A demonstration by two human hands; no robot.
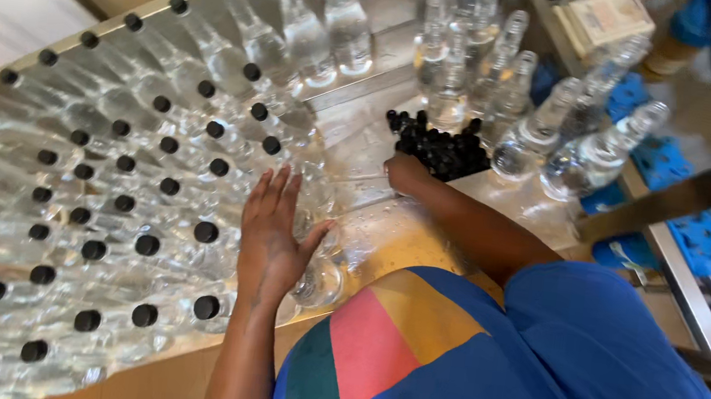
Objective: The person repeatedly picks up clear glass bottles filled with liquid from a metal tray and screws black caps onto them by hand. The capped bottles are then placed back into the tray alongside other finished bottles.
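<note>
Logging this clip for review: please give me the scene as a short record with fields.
Setting: wet metal table seen from above
Left hand: left hand flat, fingers spread, against an uncapped clear bottle
Right hand: right hand at the edge of a heap of black caps; its grip is hidden
Capped stock: capped bottles packed in rows on the left
Uncapped stock: open bottles standing beyond the caps

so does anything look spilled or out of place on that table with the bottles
Yes, slightly. Water droplets speckle the table between the left hand and the right hand, so the surface is wet. The black caps lie in a loose pile, not in a container. The capped bottles and uncapped bottles stand upright.
</note>
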